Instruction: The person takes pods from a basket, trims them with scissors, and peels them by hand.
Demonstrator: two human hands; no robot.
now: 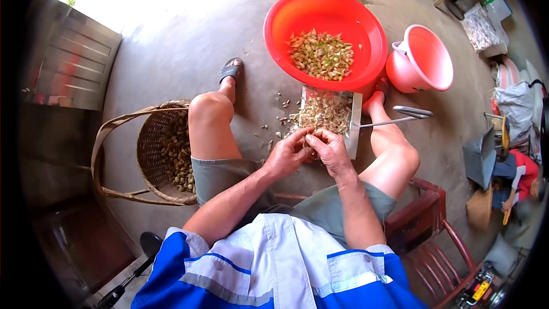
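Note:
My left hand (286, 153) and my right hand (331, 151) meet between my knees, fingertips pinched together around something small and brownish that the fingers mostly hide. Just beyond them, a dustpan (355, 129) with a metal handle lies on the floor, heaped with pale shells or husks (325, 113). Past the dustpan stands a wide red basin (366, 28), with greenish and tan peeled pieces (323, 54) in its bottom. Left of my leg, a woven basket (150, 160) with a tall handle holds many brown unpeeled pieces (176, 157).
A pink bucket (412, 74) stands right of the basin. Loose husks lie on the concrete floor (171, 57). Behind my right leg is a red wooden chair (437, 257). Another person (517, 174) is at the far right near a conical hat (479, 209) and bags (513, 106).

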